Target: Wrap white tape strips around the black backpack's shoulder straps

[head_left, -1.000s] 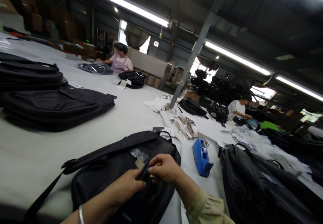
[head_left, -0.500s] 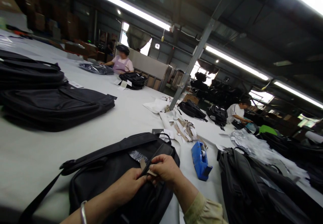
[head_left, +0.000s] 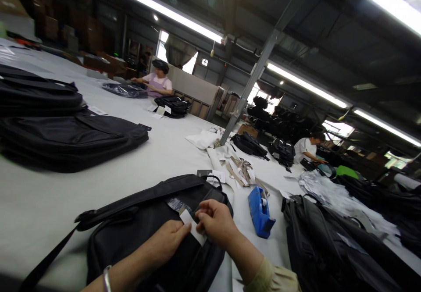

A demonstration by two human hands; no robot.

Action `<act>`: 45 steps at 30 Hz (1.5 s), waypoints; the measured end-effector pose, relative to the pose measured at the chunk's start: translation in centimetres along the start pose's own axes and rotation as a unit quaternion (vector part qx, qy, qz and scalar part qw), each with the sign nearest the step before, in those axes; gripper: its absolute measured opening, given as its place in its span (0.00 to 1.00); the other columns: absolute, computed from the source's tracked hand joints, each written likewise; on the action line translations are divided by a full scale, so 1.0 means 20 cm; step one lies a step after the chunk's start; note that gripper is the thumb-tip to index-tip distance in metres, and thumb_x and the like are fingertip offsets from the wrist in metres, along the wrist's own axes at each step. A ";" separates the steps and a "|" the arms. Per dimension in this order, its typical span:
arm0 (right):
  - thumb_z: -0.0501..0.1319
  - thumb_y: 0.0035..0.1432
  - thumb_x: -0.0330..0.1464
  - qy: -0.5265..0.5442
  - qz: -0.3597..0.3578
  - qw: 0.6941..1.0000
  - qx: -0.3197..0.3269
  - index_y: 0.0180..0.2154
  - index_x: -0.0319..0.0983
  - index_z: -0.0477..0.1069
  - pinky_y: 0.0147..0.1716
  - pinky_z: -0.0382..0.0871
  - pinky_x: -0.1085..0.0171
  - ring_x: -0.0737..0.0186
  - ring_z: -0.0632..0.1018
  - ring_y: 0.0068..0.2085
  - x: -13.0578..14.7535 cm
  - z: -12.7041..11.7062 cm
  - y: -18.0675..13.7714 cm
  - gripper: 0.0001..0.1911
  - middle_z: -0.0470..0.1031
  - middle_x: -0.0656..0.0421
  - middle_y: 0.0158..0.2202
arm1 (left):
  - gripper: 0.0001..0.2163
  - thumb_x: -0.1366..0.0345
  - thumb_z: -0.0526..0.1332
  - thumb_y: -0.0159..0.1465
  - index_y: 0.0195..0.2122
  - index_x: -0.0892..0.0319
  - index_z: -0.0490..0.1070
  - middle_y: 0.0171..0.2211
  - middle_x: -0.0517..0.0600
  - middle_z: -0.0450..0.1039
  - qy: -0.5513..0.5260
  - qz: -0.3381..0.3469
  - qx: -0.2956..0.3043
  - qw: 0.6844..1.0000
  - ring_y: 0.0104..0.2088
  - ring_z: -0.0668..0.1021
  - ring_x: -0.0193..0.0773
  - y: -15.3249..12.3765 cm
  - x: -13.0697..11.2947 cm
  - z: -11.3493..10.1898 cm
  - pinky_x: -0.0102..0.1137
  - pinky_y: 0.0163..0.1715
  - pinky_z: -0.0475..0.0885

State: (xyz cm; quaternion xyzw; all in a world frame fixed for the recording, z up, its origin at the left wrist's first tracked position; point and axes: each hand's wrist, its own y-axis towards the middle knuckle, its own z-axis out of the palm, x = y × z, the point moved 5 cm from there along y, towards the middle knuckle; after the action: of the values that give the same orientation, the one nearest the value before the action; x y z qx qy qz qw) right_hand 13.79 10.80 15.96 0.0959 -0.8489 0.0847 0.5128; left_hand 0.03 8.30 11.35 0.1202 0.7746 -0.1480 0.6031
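Observation:
A black bag point(head_left: 141, 222) with a long shoulder strap lies on the white table point(head_left: 39, 200) right in front of me. Both my hands rest on top of it. My left hand point(head_left: 167, 239) and my right hand point(head_left: 215, 222) pinch a small pale paper tag point(head_left: 193, 230) between their fingertips, over the bag's upper face. A metal bangle sits on my left wrist. A silvery label patch point(head_left: 176, 204) shows on the bag just beyond the tag.
A blue tape dispenser point(head_left: 259, 211) lies to the right of the bag, another black bag point(head_left: 329, 248) further right. Stacked black bags point(head_left: 69, 136) sit at the left. Paper scraps point(head_left: 237, 169) lie mid-table. Two people work at the far side.
The thin dark strap pinched between my hands is gone from my fingers, and the pale tag is now pulled out flat between both hands. The view has tilted slightly.

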 end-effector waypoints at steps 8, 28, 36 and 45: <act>0.59 0.55 0.25 -0.498 -0.430 0.740 0.141 0.40 0.38 0.72 0.41 0.67 0.59 0.57 0.74 0.42 0.31 0.12 -0.01 0.09 0.77 0.54 0.40 | 0.23 0.44 0.51 0.62 0.20 0.56 0.65 0.20 0.47 0.64 0.063 0.025 -0.043 0.997 0.24 0.67 0.40 -0.02 -0.05 -0.03 0.33 0.26 0.59; 0.66 0.48 0.32 -0.154 -0.264 0.944 -0.127 0.42 0.37 0.75 0.51 0.68 0.57 0.55 0.74 0.48 -0.07 0.05 -0.22 0.16 0.75 0.51 0.44 | 0.23 0.44 0.61 0.56 0.30 0.63 0.78 0.28 0.53 0.79 -0.147 -0.102 0.028 0.983 0.35 0.78 0.50 -0.04 0.05 0.06 0.36 0.35 0.71; 0.61 0.49 0.29 -0.183 -0.264 0.938 -0.128 0.34 0.37 0.72 0.47 0.68 0.61 0.58 0.74 0.43 -0.07 0.09 -0.17 0.06 0.75 0.53 0.39 | 0.19 0.49 0.63 0.56 0.31 0.62 0.80 0.31 0.54 0.81 -0.169 -0.130 -0.010 0.977 0.41 0.78 0.52 -0.02 0.08 0.07 0.37 0.43 0.72; 0.63 0.52 0.32 -0.171 -0.264 0.938 -0.149 0.40 0.39 0.72 0.51 0.65 0.57 0.55 0.74 0.49 -0.11 0.02 -0.24 0.11 0.75 0.54 0.46 | 0.19 0.49 0.69 0.50 0.29 0.61 0.78 0.28 0.50 0.79 -0.178 -0.161 -0.031 0.970 0.38 0.78 0.50 -0.02 0.10 0.11 0.35 0.38 0.73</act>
State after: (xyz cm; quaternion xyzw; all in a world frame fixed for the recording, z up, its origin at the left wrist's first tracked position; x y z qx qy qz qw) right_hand 15.67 6.18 14.06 0.2521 -0.8707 -0.1985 0.3727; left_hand 1.31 7.23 8.90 -0.0527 0.6684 -0.2381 0.7027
